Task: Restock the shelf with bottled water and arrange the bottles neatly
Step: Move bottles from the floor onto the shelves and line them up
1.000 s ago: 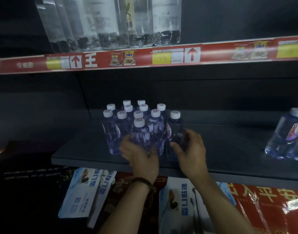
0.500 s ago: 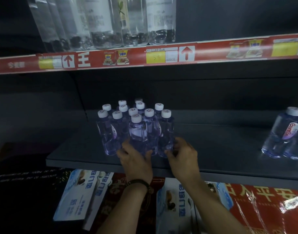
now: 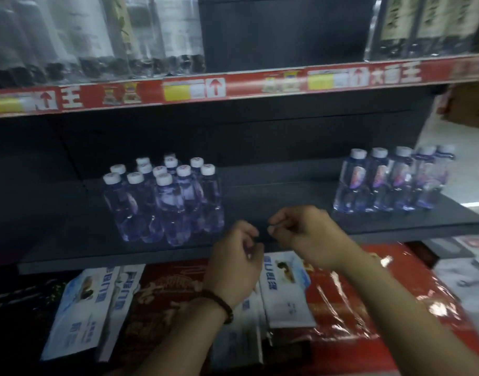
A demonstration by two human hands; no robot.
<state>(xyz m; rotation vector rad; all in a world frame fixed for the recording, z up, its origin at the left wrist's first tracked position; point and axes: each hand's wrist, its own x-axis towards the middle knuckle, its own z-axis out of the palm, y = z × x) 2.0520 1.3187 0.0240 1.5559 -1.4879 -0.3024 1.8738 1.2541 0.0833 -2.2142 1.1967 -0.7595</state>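
A cluster of several small purple-tinted water bottles with white caps stands on the left part of the dark shelf. A second row of the same bottles stands at the shelf's right end. My left hand hovers at the shelf's front edge, right of the cluster, fingers loosely curled and holding nothing. My right hand is just beside it over the bare middle of the shelf, fingers also loosely curled and empty. Neither hand touches a bottle.
Above, a red price strip fronts an upper shelf of tall clear bottles. Below the dark shelf lie white-and-blue packs and red wrapped boxes. A light floor shows at far right.
Both hands have let go of the left bottle cluster and pulled back to the right. The view has swung right, bringing the right-hand row of bottles fully into sight.
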